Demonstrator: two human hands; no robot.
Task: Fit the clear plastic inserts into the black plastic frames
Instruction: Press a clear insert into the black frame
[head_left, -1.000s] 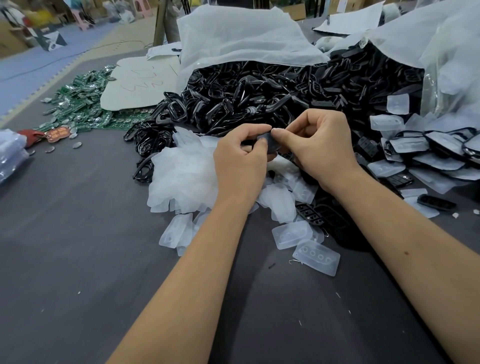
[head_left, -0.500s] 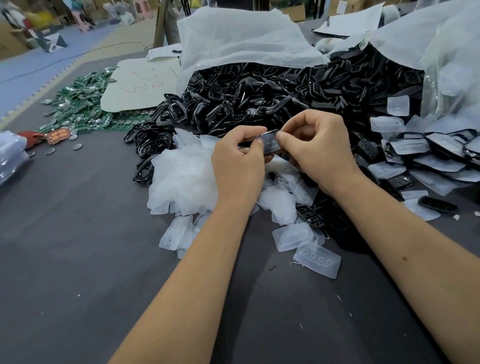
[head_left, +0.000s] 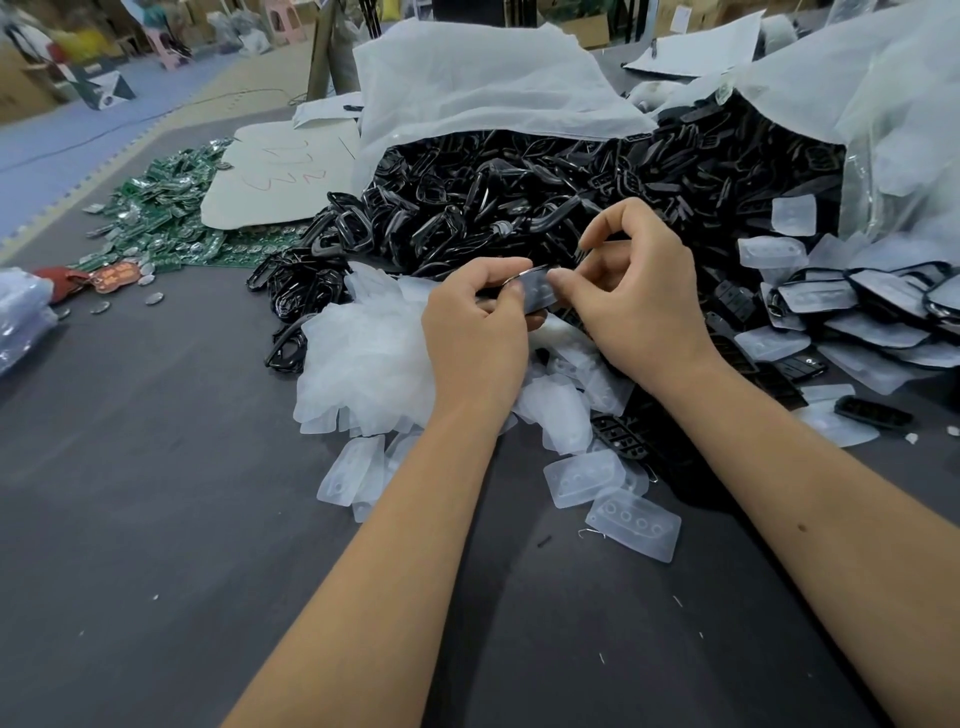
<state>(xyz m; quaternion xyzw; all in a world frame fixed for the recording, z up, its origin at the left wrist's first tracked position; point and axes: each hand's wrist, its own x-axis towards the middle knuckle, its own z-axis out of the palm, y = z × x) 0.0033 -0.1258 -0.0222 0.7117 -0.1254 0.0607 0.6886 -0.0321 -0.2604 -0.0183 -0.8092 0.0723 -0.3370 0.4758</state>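
The dark grey table (head_left: 156, 519) runs wide under my forearms, and across its far side lies the big heap of black frames (head_left: 519, 208) spilling out from under a white plastic sheet (head_left: 478, 88). Left of that heap a cardboard sheet (head_left: 275, 176) rests over a scatter of green circuit boards (head_left: 166, 223). Nearer me sits the pale mound of clear inserts (head_left: 363, 364), with a few loose ones lying flat on the table beside my right forearm (one of them shows a row of small round holes). On the right a stack of frames with inserts already in them (head_left: 857, 312) leans in overlapping rows. My left hand (head_left: 475, 338) and my right hand (head_left: 644, 301) meet just above the clear mound, both pinched closed on a single black frame with an insert (head_left: 535, 291), thumbs and fingertips pressing at its two ends, the piece tilted so its pale face turns toward me.
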